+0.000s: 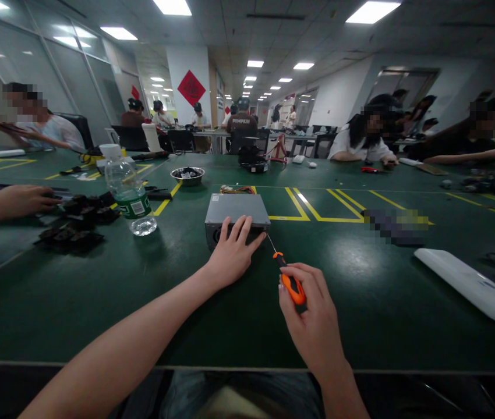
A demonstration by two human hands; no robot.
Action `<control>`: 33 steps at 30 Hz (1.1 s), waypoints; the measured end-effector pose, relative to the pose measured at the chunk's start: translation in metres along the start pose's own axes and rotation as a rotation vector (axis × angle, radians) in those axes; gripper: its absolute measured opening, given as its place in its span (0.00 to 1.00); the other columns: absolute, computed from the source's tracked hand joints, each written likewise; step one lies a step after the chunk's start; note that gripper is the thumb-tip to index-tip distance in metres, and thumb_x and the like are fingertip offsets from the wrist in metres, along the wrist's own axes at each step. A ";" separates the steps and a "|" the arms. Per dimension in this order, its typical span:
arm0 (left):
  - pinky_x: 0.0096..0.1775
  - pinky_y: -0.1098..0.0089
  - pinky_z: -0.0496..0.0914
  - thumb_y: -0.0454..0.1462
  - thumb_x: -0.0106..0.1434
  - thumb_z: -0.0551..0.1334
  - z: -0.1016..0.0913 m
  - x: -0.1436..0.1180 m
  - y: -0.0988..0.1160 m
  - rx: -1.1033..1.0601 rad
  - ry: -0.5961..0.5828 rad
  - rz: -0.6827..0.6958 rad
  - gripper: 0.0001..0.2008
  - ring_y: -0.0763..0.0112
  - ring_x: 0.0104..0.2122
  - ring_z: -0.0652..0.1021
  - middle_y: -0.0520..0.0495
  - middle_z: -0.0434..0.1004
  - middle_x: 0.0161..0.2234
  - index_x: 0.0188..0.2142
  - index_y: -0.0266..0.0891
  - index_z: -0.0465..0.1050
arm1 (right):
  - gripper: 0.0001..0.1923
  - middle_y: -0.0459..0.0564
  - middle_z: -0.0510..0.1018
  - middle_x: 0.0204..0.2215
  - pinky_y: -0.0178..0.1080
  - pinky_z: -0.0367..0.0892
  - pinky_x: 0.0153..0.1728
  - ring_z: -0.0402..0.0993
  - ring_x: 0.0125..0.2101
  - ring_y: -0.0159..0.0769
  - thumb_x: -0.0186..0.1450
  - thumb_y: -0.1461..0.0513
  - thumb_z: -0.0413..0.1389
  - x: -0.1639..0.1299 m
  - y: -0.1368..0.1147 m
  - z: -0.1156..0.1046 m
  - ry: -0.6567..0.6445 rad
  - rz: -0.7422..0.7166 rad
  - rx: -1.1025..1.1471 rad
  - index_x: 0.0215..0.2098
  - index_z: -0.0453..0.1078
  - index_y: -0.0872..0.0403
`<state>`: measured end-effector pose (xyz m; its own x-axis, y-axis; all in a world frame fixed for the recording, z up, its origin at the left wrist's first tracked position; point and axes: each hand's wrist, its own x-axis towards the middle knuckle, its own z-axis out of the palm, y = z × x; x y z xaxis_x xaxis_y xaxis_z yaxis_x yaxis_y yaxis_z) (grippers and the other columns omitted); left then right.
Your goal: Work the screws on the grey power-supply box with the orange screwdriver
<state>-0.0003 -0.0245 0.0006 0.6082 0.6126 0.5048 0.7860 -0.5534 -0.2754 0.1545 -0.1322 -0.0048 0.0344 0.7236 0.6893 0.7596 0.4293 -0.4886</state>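
A grey metal computer power supply (237,210) sits on the green table in front of me, with coloured cables behind it. My left hand (235,250) lies on its near edge, fingers spread over the top and front face. An orange and black screwdriver (292,286) is gripped by its handle in my right hand (313,305). The thin shaft points up and left, and its tip is at the right front corner of the power supply, close to my left hand's outstretched finger. Whether the tip sits in a screw is too small to tell.
A water bottle (133,195) stands left of the power supply, near dark parts (70,224) and another person's hand (27,201). Behind is a metal bowl (187,176) of small pieces. A white casing (470,285) lies at right. Several people sit around.
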 end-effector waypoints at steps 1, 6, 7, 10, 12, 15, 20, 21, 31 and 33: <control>0.57 0.46 0.45 0.38 0.58 0.57 0.000 0.000 0.000 -0.003 -0.002 0.004 0.26 0.50 0.60 0.52 0.37 0.51 0.60 0.57 0.47 0.57 | 0.10 0.52 0.68 0.41 0.42 0.67 0.42 0.69 0.42 0.37 0.64 0.62 0.47 0.000 0.001 0.000 0.014 0.003 -0.008 0.44 0.63 0.52; 0.56 0.46 0.45 0.37 0.59 0.57 0.000 0.000 -0.001 0.000 -0.012 0.009 0.27 0.50 0.60 0.51 0.37 0.50 0.60 0.58 0.48 0.56 | 0.13 0.48 0.73 0.33 0.36 0.69 0.30 0.73 0.29 0.32 0.67 0.62 0.41 -0.001 0.011 -0.002 0.022 0.082 -0.084 0.47 0.62 0.52; 0.56 0.46 0.45 0.37 0.59 0.56 0.001 0.000 -0.001 0.003 -0.011 0.007 0.27 0.50 0.60 0.51 0.36 0.50 0.60 0.58 0.48 0.55 | 0.13 0.48 0.73 0.32 0.36 0.69 0.29 0.72 0.27 0.31 0.68 0.62 0.40 -0.001 0.012 -0.002 -0.002 0.085 -0.103 0.47 0.62 0.52; 0.56 0.46 0.45 0.37 0.60 0.56 0.001 0.000 -0.001 0.011 -0.009 0.005 0.26 0.51 0.60 0.52 0.36 0.50 0.60 0.58 0.47 0.55 | 0.13 0.53 0.70 0.36 0.37 0.70 0.30 0.72 0.33 0.35 0.67 0.60 0.42 0.004 0.010 -0.005 -0.041 0.026 -0.161 0.45 0.63 0.55; 0.56 0.46 0.45 0.37 0.59 0.56 0.002 0.000 0.000 0.011 -0.009 0.006 0.26 0.50 0.60 0.52 0.36 0.50 0.60 0.58 0.47 0.56 | 0.13 0.59 0.66 0.41 0.39 0.71 0.34 0.70 0.39 0.39 0.66 0.61 0.45 0.008 0.006 -0.007 -0.046 -0.061 -0.196 0.45 0.62 0.58; 0.56 0.46 0.45 0.37 0.59 0.57 0.001 0.000 0.000 0.011 -0.005 0.007 0.27 0.50 0.60 0.52 0.36 0.50 0.60 0.58 0.46 0.56 | 0.13 0.62 0.64 0.43 0.38 0.70 0.34 0.69 0.41 0.40 0.64 0.65 0.45 0.016 0.003 -0.012 -0.085 -0.236 -0.256 0.46 0.60 0.62; 0.57 0.46 0.46 0.37 0.58 0.58 0.000 -0.001 -0.001 0.002 0.007 0.020 0.28 0.50 0.60 0.52 0.37 0.50 0.60 0.58 0.46 0.56 | 0.12 0.57 0.70 0.40 0.33 0.65 0.25 0.70 0.30 0.33 0.64 0.67 0.48 0.035 0.011 -0.025 -0.105 -0.565 -0.514 0.46 0.61 0.56; 0.57 0.46 0.46 0.38 0.58 0.58 -0.001 -0.001 -0.002 0.000 0.008 0.021 0.28 0.50 0.60 0.52 0.37 0.51 0.60 0.58 0.46 0.56 | 0.11 0.55 0.71 0.38 0.33 0.62 0.23 0.69 0.27 0.32 0.64 0.65 0.49 0.041 0.014 -0.027 -0.090 -0.613 -0.569 0.45 0.62 0.54; 0.57 0.47 0.45 0.37 0.58 0.58 -0.001 -0.001 -0.001 -0.008 0.025 0.016 0.27 0.50 0.60 0.53 0.36 0.51 0.60 0.57 0.45 0.58 | 0.13 0.61 0.69 0.43 0.42 0.70 0.36 0.68 0.44 0.44 0.57 0.66 0.52 0.057 0.038 -0.009 0.021 -0.953 -0.327 0.41 0.61 0.57; 0.57 0.47 0.45 0.37 0.57 0.58 -0.002 -0.001 -0.001 -0.016 0.023 0.016 0.27 0.50 0.59 0.53 0.37 0.51 0.60 0.57 0.44 0.58 | 0.13 0.58 0.70 0.42 0.38 0.71 0.35 0.70 0.43 0.40 0.58 0.67 0.52 0.052 0.039 -0.006 -0.012 -0.953 -0.292 0.43 0.62 0.55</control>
<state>-0.0017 -0.0255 0.0017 0.6176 0.5905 0.5196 0.7744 -0.5719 -0.2706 0.1897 -0.0817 0.0153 -0.6784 0.1523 0.7187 0.5967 0.6850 0.4181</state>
